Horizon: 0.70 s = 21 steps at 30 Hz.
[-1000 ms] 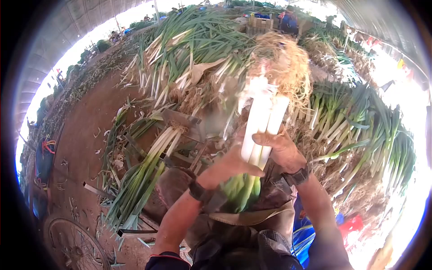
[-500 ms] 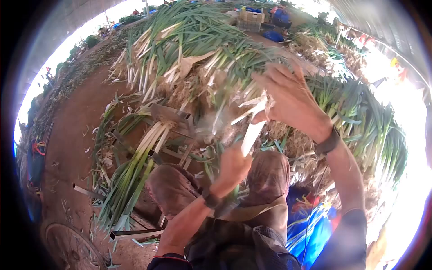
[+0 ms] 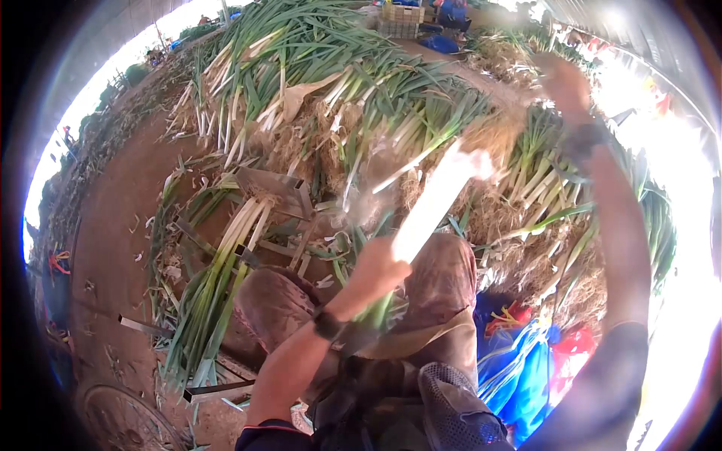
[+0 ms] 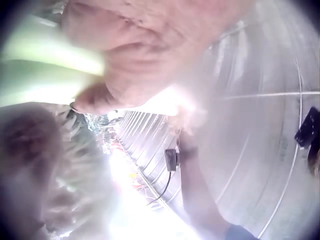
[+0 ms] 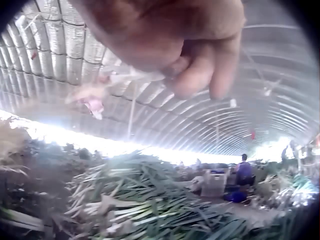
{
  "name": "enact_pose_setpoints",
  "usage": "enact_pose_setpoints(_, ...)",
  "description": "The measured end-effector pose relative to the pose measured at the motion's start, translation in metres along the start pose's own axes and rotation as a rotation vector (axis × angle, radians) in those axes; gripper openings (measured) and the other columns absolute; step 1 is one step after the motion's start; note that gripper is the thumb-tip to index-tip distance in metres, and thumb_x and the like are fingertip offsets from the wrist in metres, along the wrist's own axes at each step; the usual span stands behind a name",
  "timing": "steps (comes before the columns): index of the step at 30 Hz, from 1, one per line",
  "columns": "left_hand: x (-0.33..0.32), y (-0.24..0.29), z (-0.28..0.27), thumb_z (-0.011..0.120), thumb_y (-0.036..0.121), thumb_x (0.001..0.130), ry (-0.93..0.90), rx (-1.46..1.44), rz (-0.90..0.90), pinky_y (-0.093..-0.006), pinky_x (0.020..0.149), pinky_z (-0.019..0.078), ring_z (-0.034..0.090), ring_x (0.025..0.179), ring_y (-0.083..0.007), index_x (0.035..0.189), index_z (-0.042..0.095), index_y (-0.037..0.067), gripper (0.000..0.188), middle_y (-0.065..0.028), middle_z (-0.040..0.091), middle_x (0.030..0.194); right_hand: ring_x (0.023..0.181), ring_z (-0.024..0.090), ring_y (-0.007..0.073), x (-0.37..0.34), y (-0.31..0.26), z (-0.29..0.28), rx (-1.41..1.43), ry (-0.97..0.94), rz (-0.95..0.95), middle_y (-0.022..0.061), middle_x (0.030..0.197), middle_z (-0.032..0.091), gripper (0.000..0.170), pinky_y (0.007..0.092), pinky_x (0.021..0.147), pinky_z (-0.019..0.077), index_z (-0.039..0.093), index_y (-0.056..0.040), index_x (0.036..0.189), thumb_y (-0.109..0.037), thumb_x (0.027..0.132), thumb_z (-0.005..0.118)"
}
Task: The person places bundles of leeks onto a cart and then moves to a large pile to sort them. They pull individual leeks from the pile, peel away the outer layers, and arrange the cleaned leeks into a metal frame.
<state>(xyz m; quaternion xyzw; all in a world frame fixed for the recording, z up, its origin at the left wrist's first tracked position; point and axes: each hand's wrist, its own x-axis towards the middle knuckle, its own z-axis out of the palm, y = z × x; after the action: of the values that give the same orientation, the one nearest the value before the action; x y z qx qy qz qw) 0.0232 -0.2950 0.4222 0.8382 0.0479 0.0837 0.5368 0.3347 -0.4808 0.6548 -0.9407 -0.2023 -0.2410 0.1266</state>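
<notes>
Left grip (image 3: 378, 268) holds leeks (image 3: 430, 209); crate (image 3: 403, 13) contents unclear.

V. bright, sides blown out, dark fisheye edges, R hand (image 3: 565, 86) motion-blurred

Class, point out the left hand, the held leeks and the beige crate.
Left hand (image 3: 372, 270): head view, middle of the hand.
Held leeks (image 3: 432, 201): head view, white shafts.
Beige crate (image 3: 403, 13): head view, front side.

White-stalked leeks (image 3: 432, 201) slant roots-up from the left grip (image 3: 374, 275).
</notes>
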Motion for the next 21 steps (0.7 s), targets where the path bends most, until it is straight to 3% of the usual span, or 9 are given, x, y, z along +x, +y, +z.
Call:
enact_pose_setpoints(2, -0.008, -0.030, -0.011, 0.067, 0.008, 0.073, -0.022, -0.139, -0.083, -0.0308, 0.053, 0.0492, 0.061, 0.056, -0.0162, 0.088, 0.067, -0.008, 0.022, -0.0109, 0.066, 0.066, 0.084, 0.070, 0.0185, 0.038, 0.087, 0.002, 0.061, 0.215, 0.010, 0.0079, 0.106, 0.072, 0.039, 0.0357, 0.078, 0.0549, 0.067, -0.0138, 0.123, -0.041, 0.096, 0.060)
enact_pose_setpoints(4, -0.003, -0.031, -0.030, 0.066, -0.002, 0.071, -0.040, -0.155, -0.126, -0.0263, 0.053, 0.0506, 0.061, 0.059, -0.0104, 0.087, 0.070, 0.000, 0.017, -0.0032, 0.068, 0.073, 0.086, 0.069, 0.0236, 0.034, 0.086, 0.015, -0.261, -0.158, -0.049, 0.0102, 0.102, 0.071, 0.049, 0.0384, 0.082, 0.0537, 0.067, -0.0084, 0.119, -0.050, 0.093, 0.062)
enact_pose_setpoints(6, 0.007, -0.030, -0.038, 0.067, -0.003, 0.071, -0.052, -0.243, -0.082, -0.0267, 0.061, 0.0532, 0.064, 0.067, -0.0118, 0.096, 0.070, 0.000, 0.025, -0.0045, 0.070, 0.081, 0.088, 0.068, 0.0305, -0.050, 0.009, 0.007, 0.162, -0.502, 0.159, 0.0115, 0.100, 0.071, 0.049, 0.0407, 0.085, 0.0547, 0.067, -0.0075, 0.120, -0.047, 0.090, 0.065)
enact_pose_setpoints(9, 0.012, -0.036, -0.045, 0.068, -0.006, 0.073, -0.107, -0.408, -0.048, -0.0280, 0.073, 0.0560, 0.069, 0.082, -0.0143, 0.113, 0.068, 0.001, 0.041, -0.0069, 0.072, 0.095, 0.111, 0.063, 0.0385, -0.118, 0.016, 0.102, -0.083, -0.309, -0.646, 0.0232, 0.147, 0.044, 0.085, 0.0478, 0.094, 0.0533, 0.043, -0.0081, 0.146, -0.043, 0.077, 0.079)
enact_pose_setpoints(12, 0.012, -0.029, -0.048, 0.073, -0.002, 0.074, -0.141, -0.559, -0.053, -0.0259, 0.066, 0.0530, 0.062, 0.078, -0.0103, 0.109, 0.064, 0.001, 0.037, -0.0021, 0.064, 0.089, 0.120, 0.057, 0.0404, -0.149, -0.062, 0.081, 0.041, -0.486, -0.541, 0.0264, 0.157, 0.023, 0.102, 0.0482, 0.092, 0.0541, 0.029, -0.0095, 0.153, -0.044, 0.074, 0.082)
enact_pose_setpoints(14, 0.011, -0.034, -0.047, 0.069, -0.007, 0.074, -0.121, -0.608, -0.023, -0.0290, 0.078, 0.0562, 0.069, 0.089, -0.0148, 0.125, 0.062, 0.002, 0.052, -0.0073, 0.072, 0.106, 0.084, 0.065, 0.0242, -0.160, -0.093, 0.046, 0.348, 0.187, -0.440, 0.0140, 0.126, 0.058, 0.102, 0.0395, 0.073, 0.0582, 0.028, -0.0120, 0.154, -0.042, 0.073, 0.083)
enact_pose_setpoints(17, 0.017, -0.037, -0.041, 0.069, -0.006, 0.075, -0.122, -0.534, -0.062, -0.0282, 0.078, 0.0559, 0.068, 0.090, -0.0129, 0.125, 0.063, 0.002, 0.051, -0.0061, 0.072, 0.105, 0.052, 0.051, 0.0108, -0.163, -0.113, 0.028, 0.312, 0.223, -0.714, 0.0041, 0.088, 0.063, 0.084, 0.0254, 0.040, 0.0450, 0.036, -0.0136, 0.149, -0.035, 0.080, 0.079)
enact_pose_setpoints(20, 0.023, -0.036, -0.031, 0.069, -0.005, 0.076, -0.111, -0.440, -0.084, -0.0275, 0.077, 0.0556, 0.068, 0.089, -0.0117, 0.123, 0.064, 0.002, 0.048, -0.0045, 0.072, 0.104, 0.041, 0.042, 0.0032, -0.155, -0.123, 0.045, 0.154, 0.371, -0.965, 0.0012, 0.082, 0.072, 0.071, 0.0203, 0.036, 0.0408, 0.046, -0.0199, 0.145, -0.034, 0.082, 0.076)
enact_pose_setpoints(21, 0.024, -0.038, -0.030, 0.069, -0.005, 0.076, -0.107, -0.440, -0.088, -0.0275, 0.077, 0.0556, 0.068, 0.089, -0.0117, 0.123, 0.064, 0.002, 0.048, -0.0045, 0.072, 0.104, 0.044, 0.043, 0.0050, -0.149, -0.121, 0.045, 0.149, 0.180, -0.924, 0.0016, 0.070, 0.063, 0.046, 0.0201, 0.032, 0.0347, 0.050, -0.0141, 0.138, -0.025, 0.095, 0.064)
